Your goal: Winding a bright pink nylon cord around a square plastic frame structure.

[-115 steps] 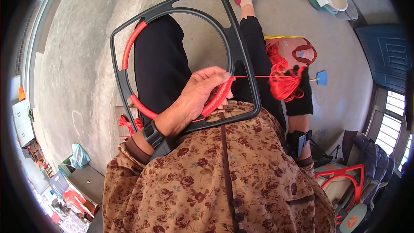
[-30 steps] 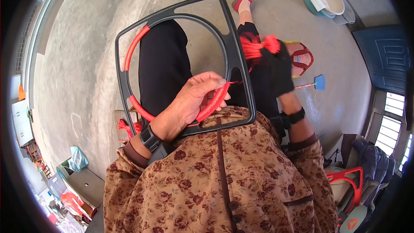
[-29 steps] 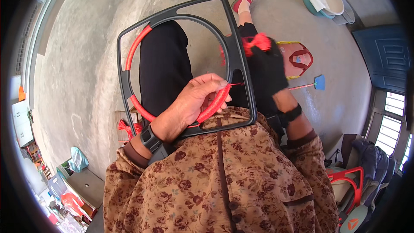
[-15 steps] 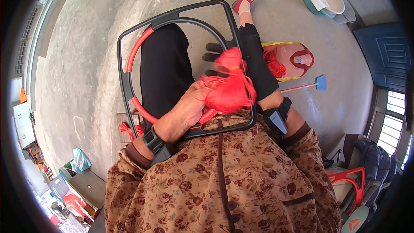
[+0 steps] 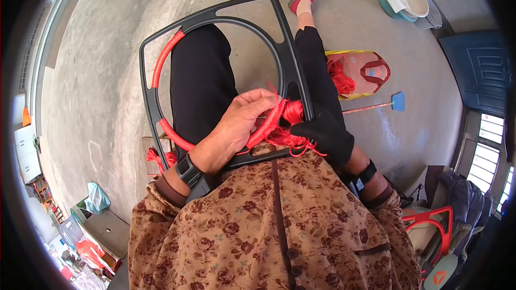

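— Where's the cord (image 5: 287, 129) from your hands?

— Bunched at the frame's (image 5: 293, 70) lower right, against its ring. Your right hand (image 5: 325, 135), gloved, closes on the bundle from the right; your left hand (image 5: 242, 126) is clamped over the wrapped ring, just left of it.

— Which way does the wrapped part run?

— It curves from lower left up toward the bundle. Your right hand looks nearer the loose cord.
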Demonstrator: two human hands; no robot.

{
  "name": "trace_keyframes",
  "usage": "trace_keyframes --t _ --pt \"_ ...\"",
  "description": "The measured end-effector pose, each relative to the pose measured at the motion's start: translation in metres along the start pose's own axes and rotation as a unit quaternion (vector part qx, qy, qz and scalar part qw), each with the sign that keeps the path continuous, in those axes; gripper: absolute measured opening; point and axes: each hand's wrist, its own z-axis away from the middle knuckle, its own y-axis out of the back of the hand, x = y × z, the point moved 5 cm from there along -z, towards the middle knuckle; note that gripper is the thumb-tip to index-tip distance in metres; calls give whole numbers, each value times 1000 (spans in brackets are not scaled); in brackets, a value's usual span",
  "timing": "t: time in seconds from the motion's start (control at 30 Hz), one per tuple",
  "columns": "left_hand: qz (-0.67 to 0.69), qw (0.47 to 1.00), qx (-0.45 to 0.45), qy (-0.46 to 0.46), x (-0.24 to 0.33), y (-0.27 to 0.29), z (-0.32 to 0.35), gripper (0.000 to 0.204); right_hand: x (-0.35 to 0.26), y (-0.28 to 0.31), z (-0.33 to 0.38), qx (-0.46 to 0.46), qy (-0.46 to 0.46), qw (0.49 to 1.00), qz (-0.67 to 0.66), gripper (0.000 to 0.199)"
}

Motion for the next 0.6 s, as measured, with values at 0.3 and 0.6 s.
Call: trace_keyframes --t 0.3,0.6 --pt "-3 1000 -10 5 4 1 3 21 34 100 -4 87 143 885 -435 49" --pt "27 999 -21 -1 8 0 0 23 71 193 50 298 99 894 -320 41"
